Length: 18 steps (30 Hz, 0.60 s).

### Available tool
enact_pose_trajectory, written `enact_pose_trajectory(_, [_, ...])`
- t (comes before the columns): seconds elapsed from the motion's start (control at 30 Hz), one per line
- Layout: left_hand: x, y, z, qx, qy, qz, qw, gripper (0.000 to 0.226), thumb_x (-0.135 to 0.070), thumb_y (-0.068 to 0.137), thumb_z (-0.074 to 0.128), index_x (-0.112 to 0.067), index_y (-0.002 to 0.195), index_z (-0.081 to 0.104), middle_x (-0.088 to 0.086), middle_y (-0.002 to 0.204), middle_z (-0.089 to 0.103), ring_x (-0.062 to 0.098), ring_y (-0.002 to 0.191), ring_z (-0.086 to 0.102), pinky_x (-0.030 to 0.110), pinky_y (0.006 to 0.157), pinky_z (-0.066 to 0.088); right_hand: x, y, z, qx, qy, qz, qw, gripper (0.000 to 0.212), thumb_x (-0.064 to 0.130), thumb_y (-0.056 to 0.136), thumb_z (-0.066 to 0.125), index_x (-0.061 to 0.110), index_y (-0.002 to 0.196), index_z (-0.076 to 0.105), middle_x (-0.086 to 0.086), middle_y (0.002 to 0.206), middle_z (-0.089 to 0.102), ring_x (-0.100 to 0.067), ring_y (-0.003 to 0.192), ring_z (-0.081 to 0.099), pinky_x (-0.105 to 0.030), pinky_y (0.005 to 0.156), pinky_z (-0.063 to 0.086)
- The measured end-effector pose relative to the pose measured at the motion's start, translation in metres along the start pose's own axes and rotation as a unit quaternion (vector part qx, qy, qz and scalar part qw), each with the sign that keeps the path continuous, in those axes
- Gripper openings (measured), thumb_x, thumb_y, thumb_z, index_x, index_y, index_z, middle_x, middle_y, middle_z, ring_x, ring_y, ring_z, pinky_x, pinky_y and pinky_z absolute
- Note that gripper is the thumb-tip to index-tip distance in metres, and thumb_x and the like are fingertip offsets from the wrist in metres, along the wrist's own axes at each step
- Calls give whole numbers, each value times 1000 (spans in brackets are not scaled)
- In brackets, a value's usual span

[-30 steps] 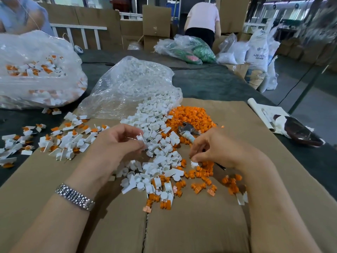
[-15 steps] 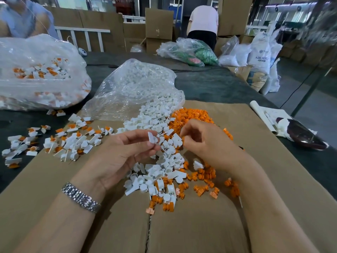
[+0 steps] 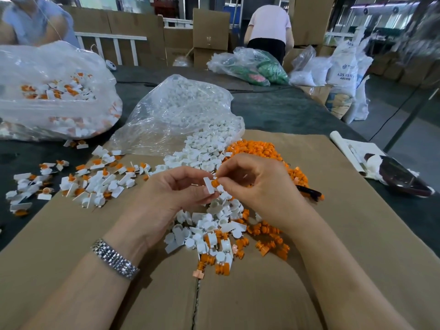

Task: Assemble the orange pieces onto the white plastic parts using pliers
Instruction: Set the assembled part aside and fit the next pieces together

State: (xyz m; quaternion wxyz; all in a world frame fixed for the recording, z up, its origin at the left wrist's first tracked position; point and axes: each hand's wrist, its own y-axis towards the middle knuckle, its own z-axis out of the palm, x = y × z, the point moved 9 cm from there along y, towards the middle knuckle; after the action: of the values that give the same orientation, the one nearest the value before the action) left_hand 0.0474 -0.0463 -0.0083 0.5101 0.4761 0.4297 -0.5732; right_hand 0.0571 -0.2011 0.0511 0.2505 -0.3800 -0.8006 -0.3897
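Orange piece (image 3: 215,182) against white part (image 3: 208,185)

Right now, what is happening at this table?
A person is fitting parts together by hand. The left hand holds a white part, and the right hand presses an orange piece against it, above the mixed pile on the cardboard. A dark tool handle, perhaps the pliers, lies unused beside the right hand. Finished pieces lie on the left, and a bag of white parts stands behind.
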Motion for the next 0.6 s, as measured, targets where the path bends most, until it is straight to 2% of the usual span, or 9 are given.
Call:
enact_pose_trajectory(0.07, [-3, -2, 0, -9, 37, 16, 999, 29, -20, 71, 84, -13, 99, 79, 15, 100, 79, 31, 92, 77, 36, 83, 64, 1, 0, 0, -11, -8, -3, 1000, 5, 13, 92, 73, 16, 97, 73, 9, 90, 71, -10, 84, 70, -29, 76, 59])
enact_pose_trajectory(0.2, [-12, -8, 2, -44, 105, 75, 991, 19, -18, 79, 80, -18, 98, 78, 5, 91, 80, 21, 85, 78, 22, 75, 60, -3, 1, 6, -22, 11, 30, 999, 5, 12, 93, 71, 17, 95, 70, 5, 85, 71, -12, 75, 71, -29, 70, 60])
enact_pose_trajectory(0.27, [-16, -10, 3, -60, 143, 100, 983, 15, -21, 80, 79, -26, 94, 78, 1, 87, 80, 16, 81, 77, 19, 71, 59, -9, 1, 9, -28, 45, 66, 996, 7, 11, 93, 70, 18, 93, 69, 1, 81, 73, -13, 69, 73, -29, 68, 61])
enact_pose_trajectory(0.33, [-16, -10, 2, -67, 159, 107, 979, 15, -21, 82, 79, -30, 94, 78, 0, 89, 80, 16, 83, 77, 22, 74, 61, -16, -1, 9, -28, 105, 103, 989, 5, 10, 94, 70, 14, 96, 69, -2, 81, 75, -13, 68, 74, -26, 67, 61])
enact_pose_trajectory(0.43, [-14, -7, -1, -51, 80, 90, 991, 18, -19, 80, 79, -25, 97, 79, 4, 99, 80, 23, 92, 78, 24, 80, 61, -17, -2, 9, 12, 164, 113, 980, 18, 13, 91, 75, 16, 109, 72, 0, 94, 75, -11, 84, 75, -23, 79, 60])
enact_pose_trajectory(0.5, [-11, -4, -3, -37, 36, 72, 996, 21, -16, 79, 79, -21, 100, 80, 8, 103, 80, 27, 96, 77, 23, 81, 60, -11, -1, 9, 38, 141, 83, 986, 25, 13, 90, 76, 21, 114, 73, 1, 100, 73, -12, 92, 72, -27, 86, 59])
enact_pose_trajectory(0.6, [-8, -2, -2, -7, -1, 60, 998, 28, -22, 74, 84, -18, 102, 80, 12, 108, 78, 29, 101, 76, 26, 84, 60, -5, -1, 5, 24, 123, 50, 991, 23, 11, 91, 75, 18, 112, 75, -1, 99, 72, -15, 94, 71, -31, 87, 59])
